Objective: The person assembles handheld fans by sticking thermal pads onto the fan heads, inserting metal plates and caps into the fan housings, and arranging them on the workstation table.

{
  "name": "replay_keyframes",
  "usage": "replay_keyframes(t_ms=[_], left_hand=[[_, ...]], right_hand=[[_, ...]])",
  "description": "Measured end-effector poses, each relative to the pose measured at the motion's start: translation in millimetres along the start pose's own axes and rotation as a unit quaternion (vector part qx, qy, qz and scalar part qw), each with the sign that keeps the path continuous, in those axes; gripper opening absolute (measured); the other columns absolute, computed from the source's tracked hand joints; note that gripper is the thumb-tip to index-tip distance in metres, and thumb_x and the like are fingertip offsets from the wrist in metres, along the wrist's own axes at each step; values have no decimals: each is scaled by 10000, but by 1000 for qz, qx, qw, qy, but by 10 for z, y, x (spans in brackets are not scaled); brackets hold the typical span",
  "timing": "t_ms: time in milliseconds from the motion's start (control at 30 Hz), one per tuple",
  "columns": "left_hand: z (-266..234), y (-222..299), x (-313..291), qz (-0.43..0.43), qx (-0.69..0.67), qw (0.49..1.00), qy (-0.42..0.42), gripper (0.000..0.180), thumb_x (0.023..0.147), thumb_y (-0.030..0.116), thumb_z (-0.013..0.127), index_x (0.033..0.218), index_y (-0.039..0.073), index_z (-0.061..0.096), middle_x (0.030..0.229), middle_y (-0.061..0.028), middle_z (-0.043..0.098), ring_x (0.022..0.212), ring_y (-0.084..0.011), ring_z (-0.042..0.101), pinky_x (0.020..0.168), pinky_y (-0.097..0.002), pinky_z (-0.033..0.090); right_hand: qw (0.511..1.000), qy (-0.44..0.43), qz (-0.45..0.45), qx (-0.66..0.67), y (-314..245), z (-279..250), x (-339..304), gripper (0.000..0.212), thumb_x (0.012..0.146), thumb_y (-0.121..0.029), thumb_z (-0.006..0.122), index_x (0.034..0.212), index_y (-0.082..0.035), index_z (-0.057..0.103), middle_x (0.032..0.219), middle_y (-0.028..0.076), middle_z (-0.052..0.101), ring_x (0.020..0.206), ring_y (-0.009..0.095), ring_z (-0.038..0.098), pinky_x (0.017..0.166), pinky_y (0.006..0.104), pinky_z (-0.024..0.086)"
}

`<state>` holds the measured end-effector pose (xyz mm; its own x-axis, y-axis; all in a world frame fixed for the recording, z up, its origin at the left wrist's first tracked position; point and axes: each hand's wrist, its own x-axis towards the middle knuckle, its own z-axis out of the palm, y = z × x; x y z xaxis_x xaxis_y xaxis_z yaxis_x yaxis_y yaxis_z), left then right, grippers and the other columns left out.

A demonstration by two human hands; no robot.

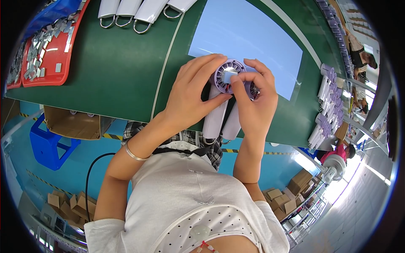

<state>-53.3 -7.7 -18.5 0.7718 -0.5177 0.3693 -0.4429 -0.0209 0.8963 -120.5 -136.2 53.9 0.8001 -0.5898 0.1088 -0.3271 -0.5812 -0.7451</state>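
A lilac-and-white handheld fan (215, 116) lies near the table's front edge, its round slatted head (218, 77) turned up and its handle toward me. My left hand (190, 90) is closed around the left side of that head, thumb below and fingers above. A small silver square plate (229, 77) sits over the middle of the head. My right hand (258, 99) pinches the plate's right edge between thumb and forefinger, its other fingers curled past the head's right side. Right beside it lies a second fan (233, 123), its head partly hidden under my right hand.
A red tray (52, 74) of loose silver plates stands at the far left beside a blue bin (50, 19). White handles with metal loops (147, 10) lie at the back. A pale blue sheet (253, 33) covers part of the green table. Several fans (325, 105) line the right edge.
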Motion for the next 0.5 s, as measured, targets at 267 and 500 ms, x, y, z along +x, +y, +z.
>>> replay_keyframes(t_ms=[267,500], left_hand=[[-4,-3,5,0,-4,1000,2,743,696,148,873,1364,57,561,1356,-118,591,1224,-331,561,1025,-433,446],[1,-4,13,-1,-4,1000,5,743,690,143,873,1360,59,565,1351,-117,596,1216,-332,567,1023,-433,448]], right_hand=[[1000,6,8,10,5,6,14,82,789,-100,775,798,-41,719,1204,99,663,1196,325,592,942,423,488],[1000,5,11,5,-12,2,21,85,788,-101,776,791,-39,719,1204,102,662,1195,325,594,939,421,491]])
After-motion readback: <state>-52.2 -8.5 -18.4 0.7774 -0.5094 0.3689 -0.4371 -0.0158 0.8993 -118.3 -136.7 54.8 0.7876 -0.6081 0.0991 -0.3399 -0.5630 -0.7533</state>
